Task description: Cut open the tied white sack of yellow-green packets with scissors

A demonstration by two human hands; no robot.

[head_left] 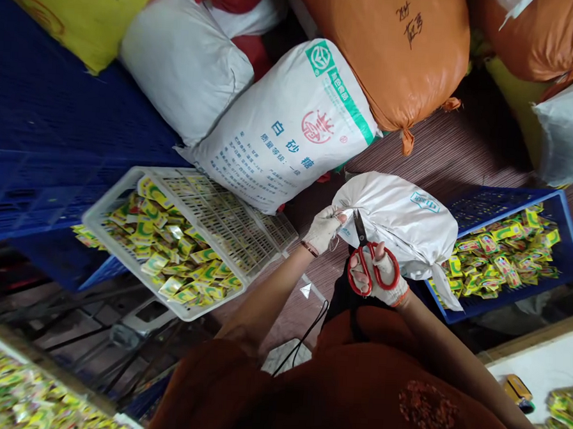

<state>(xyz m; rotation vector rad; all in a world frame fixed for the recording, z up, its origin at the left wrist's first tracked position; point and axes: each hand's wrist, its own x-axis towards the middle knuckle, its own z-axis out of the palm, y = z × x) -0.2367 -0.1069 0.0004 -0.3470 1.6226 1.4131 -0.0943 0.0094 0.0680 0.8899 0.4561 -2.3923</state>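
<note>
My left hand (pixel 321 230), in a white work glove with bare fingertips, pinches the gathered corner of a white woven sack (pixel 396 214). In my right hand (pixel 384 277), also gloved, are red-handled scissors (pixel 361 234), with fingers through the loops. The dark blades point up and away from me, right beside the sack's gathered edge near my left fingers. Blue print shows on the sack's far side, and a twisted end of it hangs to the right over a blue crate. Whether the blades are cutting anything is too small to tell.
Left of my arm stands a white crate (pixel 98 220) of yellow-green packets. A blue crate (pixel 571 236) of similar packets is at the right. Ahead lie a printed white sugar sack (pixel 291 131), a plain white sack (pixel 184 62) and an orange sack (pixel 390 60). Stacked blue crates (pixel 56 119) line the left.
</note>
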